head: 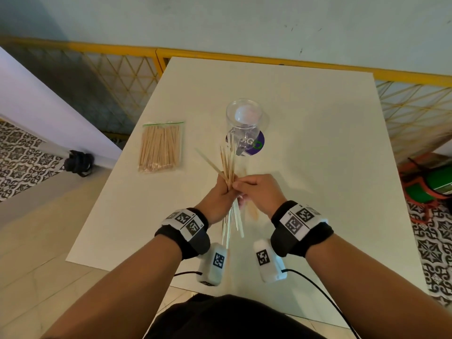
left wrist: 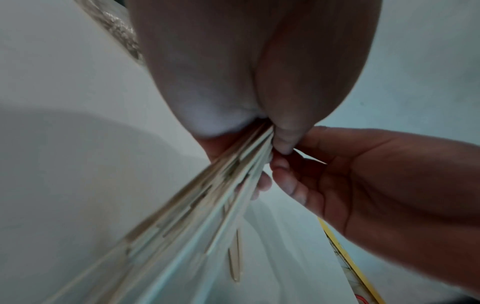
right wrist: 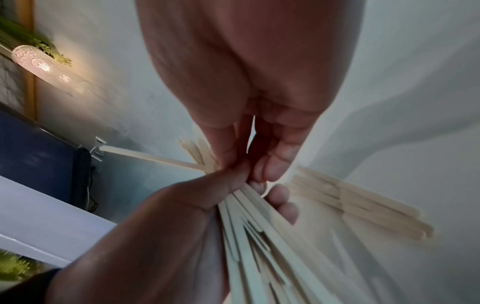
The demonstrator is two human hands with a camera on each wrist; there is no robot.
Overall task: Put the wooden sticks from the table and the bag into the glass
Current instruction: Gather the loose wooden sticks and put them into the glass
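My left hand [head: 217,194] grips a bundle of thin wooden sticks [head: 228,167] above the near middle of the white table [head: 318,148]. The sticks fan out above and below the fist, and one leans off to the left. My right hand [head: 256,189] meets it from the right and pinches the same bundle [right wrist: 259,236] with thumb and fingertips. A few loose sticks [left wrist: 235,259] lie on the table under the hands. The clear glass [head: 244,123] stands upright beyond the hands on a purple round mat. A zip bag of sticks [head: 160,148] lies flat to its left.
The table's left edge runs close to the bag, with tiled floor beyond it. A yellow lattice railing [head: 244,55] stands behind the table. A green and red stool [head: 435,184] sits to the right, and a black object [head: 78,162] lies on the floor at left.
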